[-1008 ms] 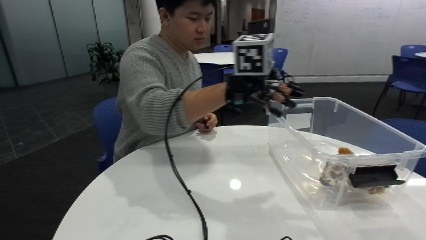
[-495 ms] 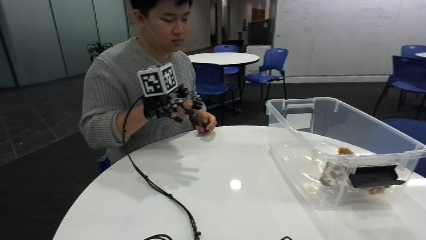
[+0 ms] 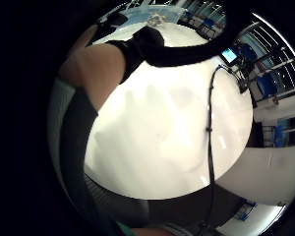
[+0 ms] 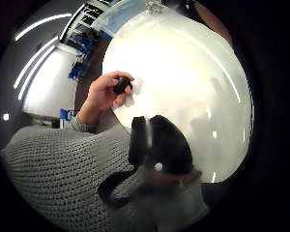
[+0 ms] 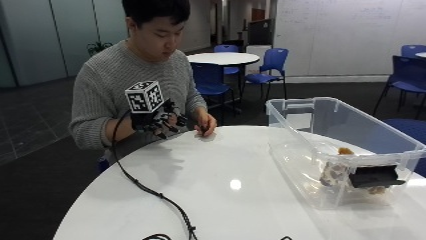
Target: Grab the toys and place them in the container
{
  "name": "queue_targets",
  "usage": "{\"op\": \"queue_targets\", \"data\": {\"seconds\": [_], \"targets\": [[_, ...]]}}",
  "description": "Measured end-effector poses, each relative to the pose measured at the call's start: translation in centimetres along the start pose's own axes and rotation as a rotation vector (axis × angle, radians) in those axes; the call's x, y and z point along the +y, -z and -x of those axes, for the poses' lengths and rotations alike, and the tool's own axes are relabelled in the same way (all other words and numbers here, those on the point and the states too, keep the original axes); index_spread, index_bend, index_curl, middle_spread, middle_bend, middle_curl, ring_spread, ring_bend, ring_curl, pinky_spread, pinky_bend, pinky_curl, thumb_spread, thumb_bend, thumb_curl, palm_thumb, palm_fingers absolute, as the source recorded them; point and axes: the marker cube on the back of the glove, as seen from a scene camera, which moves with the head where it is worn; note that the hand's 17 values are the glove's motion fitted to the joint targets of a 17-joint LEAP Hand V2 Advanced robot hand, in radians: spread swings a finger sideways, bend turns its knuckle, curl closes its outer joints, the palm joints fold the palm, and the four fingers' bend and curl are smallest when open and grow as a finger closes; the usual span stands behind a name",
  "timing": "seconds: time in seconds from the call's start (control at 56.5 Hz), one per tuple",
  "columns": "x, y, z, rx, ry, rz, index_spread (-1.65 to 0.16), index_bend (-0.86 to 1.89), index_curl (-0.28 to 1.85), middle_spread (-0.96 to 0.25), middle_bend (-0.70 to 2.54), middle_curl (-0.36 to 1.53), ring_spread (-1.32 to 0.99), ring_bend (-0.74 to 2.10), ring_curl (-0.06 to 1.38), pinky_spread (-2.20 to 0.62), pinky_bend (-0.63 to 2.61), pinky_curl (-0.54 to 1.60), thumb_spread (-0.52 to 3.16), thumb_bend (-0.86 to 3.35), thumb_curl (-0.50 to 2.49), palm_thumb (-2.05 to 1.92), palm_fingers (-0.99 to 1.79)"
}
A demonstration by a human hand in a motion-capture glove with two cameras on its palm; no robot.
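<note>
I see the gloved right hand [image 5: 160,122] raised above the white round surface [image 5: 233,185] at centre left of the outside view, its fingers [image 5: 174,121] spread and loosely bent with nothing between them. The toys sit well apart from those fingers: they lie inside the clear plastic container [image 5: 346,150] at the right of the frame, a tan and white toy [image 5: 333,172] near the container's front wall beside a black toy [image 5: 374,176], with a small orange-brown piece [image 5: 345,150] further back. The container rests on the surface with its open top facing up. I also see the bare left hand [image 5: 205,125] just right of the gloved one, resting on the surface edge; in the thumb side palm view it pinches a small dark object [image 4: 121,86] that I cannot identify.
</note>
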Motion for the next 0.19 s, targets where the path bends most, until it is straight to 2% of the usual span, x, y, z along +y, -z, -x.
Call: {"op": "queue_targets", "data": {"seconds": [0.195], "targets": [[-0.35, -0.26, -0.11, 0.001, 0.003, 0.002, -0.38, 0.18, 0.37, -0.14, 0.18, 0.32, -0.06, 0.42, 0.28, 0.05, 0.96, 0.29, 1.39, -0.02, 0.25, -0.02, -0.02]]}}
